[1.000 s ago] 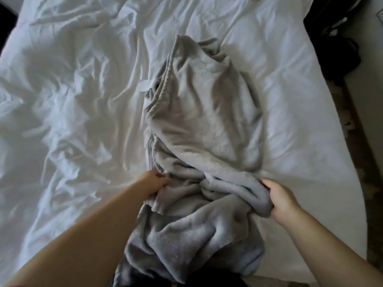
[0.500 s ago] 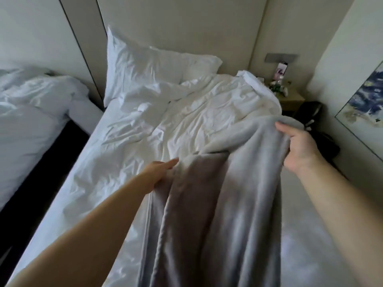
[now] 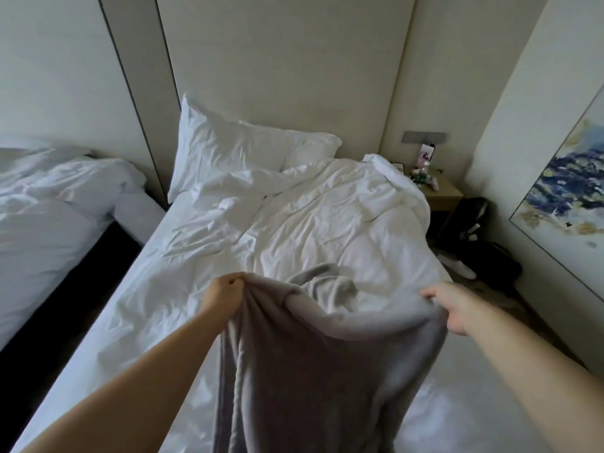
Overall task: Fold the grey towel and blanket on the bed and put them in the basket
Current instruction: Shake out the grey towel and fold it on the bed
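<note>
The bed (image 3: 327, 223), under a crumpled white duvet (image 3: 353, 204), has the blanket (image 3: 310, 371) held up over its near end: a soft, fleecy grey cloth, sagging along the top edge and hanging in loose vertical folds. The left hand (image 3: 225, 292) has its fingers (image 3: 235, 280) clenched round a bunched corner, the right hand (image 3: 454, 308) pinches the opposite edge, and no basket is in view. Judged step: opening the blanket out for a first fold, which next calls for drawing the edge taut and bringing the corners together squarely.
</note>
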Tool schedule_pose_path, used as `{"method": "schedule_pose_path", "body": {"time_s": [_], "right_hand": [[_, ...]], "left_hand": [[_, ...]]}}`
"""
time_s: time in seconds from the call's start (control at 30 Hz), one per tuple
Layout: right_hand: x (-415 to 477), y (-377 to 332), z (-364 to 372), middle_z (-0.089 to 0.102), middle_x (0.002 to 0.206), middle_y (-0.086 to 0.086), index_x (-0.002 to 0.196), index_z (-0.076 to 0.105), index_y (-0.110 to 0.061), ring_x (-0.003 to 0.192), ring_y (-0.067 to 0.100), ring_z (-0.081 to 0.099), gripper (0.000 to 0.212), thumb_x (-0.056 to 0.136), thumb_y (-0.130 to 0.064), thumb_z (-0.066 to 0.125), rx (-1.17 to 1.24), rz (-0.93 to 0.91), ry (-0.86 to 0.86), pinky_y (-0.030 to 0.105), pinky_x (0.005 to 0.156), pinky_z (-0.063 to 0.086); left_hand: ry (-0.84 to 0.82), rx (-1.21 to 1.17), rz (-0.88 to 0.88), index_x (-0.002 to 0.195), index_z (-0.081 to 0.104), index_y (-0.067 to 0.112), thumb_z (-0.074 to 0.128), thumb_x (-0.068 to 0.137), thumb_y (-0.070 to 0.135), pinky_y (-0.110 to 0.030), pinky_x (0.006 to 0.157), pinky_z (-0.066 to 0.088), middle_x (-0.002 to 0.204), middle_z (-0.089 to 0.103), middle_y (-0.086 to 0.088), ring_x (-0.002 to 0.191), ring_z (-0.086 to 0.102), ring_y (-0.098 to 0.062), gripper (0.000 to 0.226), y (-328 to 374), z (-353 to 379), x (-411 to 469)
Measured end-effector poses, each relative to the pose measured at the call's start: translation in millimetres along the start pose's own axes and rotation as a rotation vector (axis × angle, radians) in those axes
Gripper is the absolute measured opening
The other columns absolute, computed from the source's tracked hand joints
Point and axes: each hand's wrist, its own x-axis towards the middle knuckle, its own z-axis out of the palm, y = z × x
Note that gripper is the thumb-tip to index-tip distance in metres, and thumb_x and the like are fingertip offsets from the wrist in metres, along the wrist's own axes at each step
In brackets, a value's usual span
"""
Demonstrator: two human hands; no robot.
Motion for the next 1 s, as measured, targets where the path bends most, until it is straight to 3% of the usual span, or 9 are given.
{"method": "schedule_pose_path", "body": {"time_s": [0.17, 0.27, 0.37, 0.43, 0.53, 0.6, 0.7, 0.87, 1.0], "right_hand": [[1.7, -13.9, 2.0, 0.066, 0.107, 0.021, 0.102, 0.066, 0.001, 0.107, 0.036, 0.06, 0.022, 0.082, -0.008, 0.06, 0.047, -0.029, -0.02, 0.047, 0.103, 0.044], [-6.2, -23.3, 12.0, 0.068, 0.088, 0.017, 0.096, 0.067, 0.002, 0.093, 0.032, 0.063, 0.019, 0.082, -0.008, 0.06, 0.035, -0.069, -0.064, 0.042, 0.094, 0.047], [-10.0, -27.4, 22.2, 0.068, 0.098, 0.018, 0.098, 0.067, 0.0, 0.101, 0.032, 0.062, 0.022, 0.083, -0.015, 0.064, -0.089, -0.04, -0.082, 0.041, 0.096, 0.047], [-15.1, -27.8, 27.2, 0.07, 0.099, 0.02, 0.096, 0.069, -0.001, 0.098, 0.034, 0.065, 0.024, 0.084, -0.021, 0.065, -0.259, 0.067, -0.173, 0.04, 0.091, 0.052], [-21.3, -25.9, 31.6, 0.073, 0.096, 0.021, 0.096, 0.073, 0.001, 0.091, 0.034, 0.071, 0.029, 0.086, -0.023, 0.063, -0.432, 0.19, -0.369, 0.037, 0.08, 0.056], [-20.5, -24.5, 32.7, 0.073, 0.099, 0.021, 0.102, 0.072, 0.001, 0.094, 0.033, 0.07, 0.033, 0.086, -0.026, 0.062, -0.456, 0.193, -0.388, 0.038, 0.087, 0.055], [-18.1, -23.4, 31.0, 0.073, 0.098, 0.019, 0.101, 0.073, 0.002, 0.097, 0.031, 0.07, 0.034, 0.085, -0.026, 0.063, -0.446, 0.174, -0.355, 0.04, 0.096, 0.052], [-20.3, -41.8, 30.3, 0.07, 0.099, 0.023, 0.103, 0.066, 0.007, 0.099, 0.036, 0.066, 0.026, 0.091, -0.015, 0.059, -0.162, 0.042, -0.237, 0.047, 0.094, 0.051], [-38.5, -102.2, 9.6, 0.072, 0.09, 0.009, 0.109, 0.063, -0.008, 0.086, 0.025, 0.067, 0.017, 0.094, -0.006, 0.054, 0.394, -0.382, -0.172, 0.037, 0.074, 0.052]], "left_hand": [[-0.153, 0.33, 0.059, 0.096, 0.07, 0.017, 0.043, 0.091, 0.009, -0.026, 0.08, 0.039, 0.092, 0.059, 0.002, 0.089, 0.054, -0.018, 0.028, 1.3, -4.8, -1.4], [-0.277, 0.206, -0.249, 0.066, 0.055, 0.011, 0.049, 0.088, 0.015, -0.027, 0.064, 0.041, 0.064, 0.055, -0.003, 0.06, 0.049, -0.016, 0.023, 5.9, -5.0, -15.9], [-0.659, 0.046, -0.533, 0.084, 0.072, 0.005, 0.066, 0.078, 0.051, -0.03, 0.072, 0.056, 0.079, 0.073, -0.014, 0.076, 0.07, -0.027, 0.047, 12.1, -13.7, -23.6], [-0.844, 0.319, -0.482, 0.095, 0.072, 0.008, 0.07, 0.07, 0.062, -0.026, 0.074, 0.056, 0.086, 0.075, -0.008, 0.08, 0.071, -0.018, 0.06, 14.6, -20.1, -23.9], [-0.816, 0.894, -0.237, 0.102, 0.069, 0.012, 0.065, 0.07, 0.069, -0.022, 0.06, 0.046, 0.079, 0.066, 0.003, 0.069, 0.061, -0.011, 0.065, 19.6, -24.7, -19.1], [-0.794, 1.048, -0.081, 0.1, 0.069, 0.01, 0.056, 0.08, 0.067, -0.023, 0.054, 0.041, 0.076, 0.059, 0.001, 0.063, 0.052, -0.013, 0.062, 23.4, -30.2, -12.0], [-0.653, 0.675, -0.057, 0.103, 0.071, 0.008, 0.056, 0.089, 0.048, -0.021, 0.045, 0.034, 0.073, 0.053, -0.003, 0.055, 0.044, -0.014, 0.045, 21.6, -41.7, 2.4], [-0.395, -0.081, -0.166, 0.085, 0.068, 0.015, 0.053, 0.096, 0.029, -0.027, 0.063, 0.039, 0.081, 0.057, -0.006, 0.072, 0.049, -0.019, 0.023, 26.2, -45.8, 12.5], [-0.199, -0.741, -0.201, 0.097, 0.064, 0.009, 0.045, 0.101, 0.02, -0.033, 0.08, 0.05, 0.094, 0.065, -0.01, 0.087, 0.06, -0.02, 0.023, 53.1, -52.7, 25.2]]}}
